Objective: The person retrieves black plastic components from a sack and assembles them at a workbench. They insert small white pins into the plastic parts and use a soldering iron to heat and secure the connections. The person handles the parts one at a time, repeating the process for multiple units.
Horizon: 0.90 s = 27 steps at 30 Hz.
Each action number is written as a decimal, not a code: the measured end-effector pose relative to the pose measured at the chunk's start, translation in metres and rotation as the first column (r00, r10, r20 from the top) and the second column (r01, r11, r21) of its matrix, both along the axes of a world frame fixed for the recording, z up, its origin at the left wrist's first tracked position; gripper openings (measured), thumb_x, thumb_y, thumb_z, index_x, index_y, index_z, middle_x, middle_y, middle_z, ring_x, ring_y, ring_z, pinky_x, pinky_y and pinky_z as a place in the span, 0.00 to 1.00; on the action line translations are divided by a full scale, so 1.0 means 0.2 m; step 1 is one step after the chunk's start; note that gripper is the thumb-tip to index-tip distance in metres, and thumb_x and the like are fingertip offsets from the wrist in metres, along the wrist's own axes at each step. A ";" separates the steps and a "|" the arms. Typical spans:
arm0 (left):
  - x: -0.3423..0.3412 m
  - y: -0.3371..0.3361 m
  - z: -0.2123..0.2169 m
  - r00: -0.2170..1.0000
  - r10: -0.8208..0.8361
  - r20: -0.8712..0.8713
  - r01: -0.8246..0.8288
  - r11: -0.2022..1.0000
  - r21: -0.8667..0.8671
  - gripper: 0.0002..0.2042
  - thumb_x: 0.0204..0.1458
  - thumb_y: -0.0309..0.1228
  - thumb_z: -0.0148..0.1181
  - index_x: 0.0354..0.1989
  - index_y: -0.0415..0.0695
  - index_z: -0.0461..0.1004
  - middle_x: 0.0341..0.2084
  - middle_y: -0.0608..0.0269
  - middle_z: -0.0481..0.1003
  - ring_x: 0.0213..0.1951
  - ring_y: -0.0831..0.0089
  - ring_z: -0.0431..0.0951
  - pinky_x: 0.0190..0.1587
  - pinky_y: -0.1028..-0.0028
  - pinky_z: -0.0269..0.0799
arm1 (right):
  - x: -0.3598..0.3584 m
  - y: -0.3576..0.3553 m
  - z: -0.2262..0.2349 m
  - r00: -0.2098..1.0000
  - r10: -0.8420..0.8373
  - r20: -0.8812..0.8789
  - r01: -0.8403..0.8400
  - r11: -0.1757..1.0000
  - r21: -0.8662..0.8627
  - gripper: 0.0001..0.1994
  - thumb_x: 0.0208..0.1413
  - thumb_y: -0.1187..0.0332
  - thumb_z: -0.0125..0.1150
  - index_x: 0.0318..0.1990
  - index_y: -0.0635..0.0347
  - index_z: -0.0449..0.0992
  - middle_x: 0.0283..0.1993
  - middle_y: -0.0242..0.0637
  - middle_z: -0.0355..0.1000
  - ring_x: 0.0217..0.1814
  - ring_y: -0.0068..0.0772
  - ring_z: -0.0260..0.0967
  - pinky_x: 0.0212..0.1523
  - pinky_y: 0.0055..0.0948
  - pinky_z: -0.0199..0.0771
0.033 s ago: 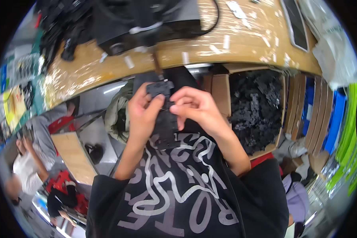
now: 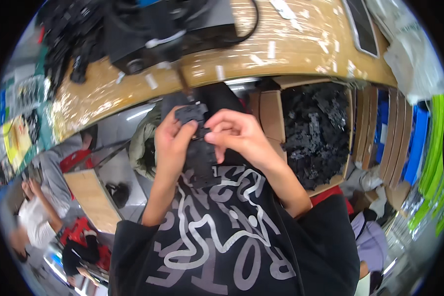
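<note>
In front of my chest, my left hand [image 2: 172, 140] is closed round a long black moulded plastic part [image 2: 201, 158], its thumb pressed on the upper face. My right hand [image 2: 237, 135] meets the part's right side with thumb and index finger pinched together. Whatever lies between those fingertips is too small or hidden to name. Just beyond the part's far end, a thin brown rod [image 2: 182, 81] reaches down from a black machine [image 2: 167, 44] on the bench. Its tip is close to the part; I cannot tell whether they touch.
The tape-covered bench [image 2: 306, 54] carries a pile of black parts [image 2: 76, 37] at left and a flat dark-screened device [image 2: 362, 27] at right. An open cardboard box [image 2: 316, 135] of black pieces stands right of my hands. Another person [image 2: 39, 212] sits at far left.
The bench, machine and rod sit slightly further left and up in the picture. My hands and the black part have shifted a little left, with the same hold.
</note>
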State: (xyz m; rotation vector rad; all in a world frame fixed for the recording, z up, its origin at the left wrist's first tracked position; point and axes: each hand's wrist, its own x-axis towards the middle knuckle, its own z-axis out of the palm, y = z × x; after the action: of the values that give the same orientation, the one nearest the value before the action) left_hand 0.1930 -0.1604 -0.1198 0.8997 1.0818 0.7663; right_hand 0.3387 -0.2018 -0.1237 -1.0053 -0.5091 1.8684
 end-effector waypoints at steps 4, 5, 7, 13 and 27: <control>0.00 0.00 -0.03 0.993 -0.085 -0.079 0.081 0.995 -0.055 0.11 0.45 0.23 0.43 0.38 0.35 0.67 0.30 0.63 0.71 0.32 0.81 0.69 0.36 0.82 0.63 | -0.01 -0.03 -0.08 0.998 -0.037 -0.060 0.035 0.999 -0.021 0.07 0.45 0.76 0.54 0.31 0.70 0.65 0.18 0.34 0.65 0.15 0.22 0.65 0.14 0.18 0.66; 0.00 0.00 -0.05 0.992 -0.085 -0.095 0.081 0.996 -0.047 0.11 0.45 0.23 0.43 0.38 0.35 0.67 0.30 0.63 0.71 0.32 0.81 0.69 0.36 0.82 0.63 | -0.01 -0.03 -0.09 0.996 -0.048 -0.069 0.047 0.999 -0.014 0.07 0.45 0.77 0.54 0.30 0.70 0.65 0.18 0.34 0.65 0.15 0.23 0.65 0.14 0.19 0.66; 0.01 -0.01 -0.08 0.989 -0.070 -0.132 0.063 0.996 -0.057 0.12 0.46 0.22 0.42 0.38 0.36 0.67 0.30 0.63 0.70 0.32 0.81 0.68 0.36 0.82 0.63 | 0.00 -0.04 -0.11 0.996 -0.063 -0.062 0.063 0.998 -0.005 0.07 0.45 0.77 0.54 0.30 0.70 0.65 0.19 0.34 0.65 0.15 0.23 0.64 0.14 0.19 0.66; 0.05 -0.02 -0.22 0.947 -0.152 -0.283 0.158 0.987 -0.002 0.15 0.49 0.30 0.48 0.44 0.36 0.61 0.25 0.64 0.70 0.24 0.82 0.67 0.26 0.85 0.62 | 0.07 -0.08 -0.23 0.990 -0.118 0.080 0.116 0.993 0.029 0.05 0.44 0.78 0.54 0.29 0.70 0.65 0.19 0.36 0.65 0.15 0.23 0.64 0.14 0.20 0.66; -0.02 0.06 -0.19 0.875 -0.226 -0.428 0.235 0.971 -0.033 0.11 0.50 0.33 0.47 0.39 0.39 0.66 0.18 0.67 0.69 0.16 0.87 0.62 0.17 0.86 0.59 | 0.89 -0.51 -1.12 0.049 -0.448 0.893 0.777 0.579 0.248 0.06 0.48 0.75 0.52 0.31 0.64 0.62 0.24 0.37 0.67 0.20 0.24 0.67 0.18 0.19 0.68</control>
State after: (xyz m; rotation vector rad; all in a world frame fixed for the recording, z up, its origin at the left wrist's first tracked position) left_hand 0.1899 -0.1480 -0.1581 1.2281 1.3212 0.3842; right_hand 0.5169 -0.3034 -0.3485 -2.0902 -0.2476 0.3664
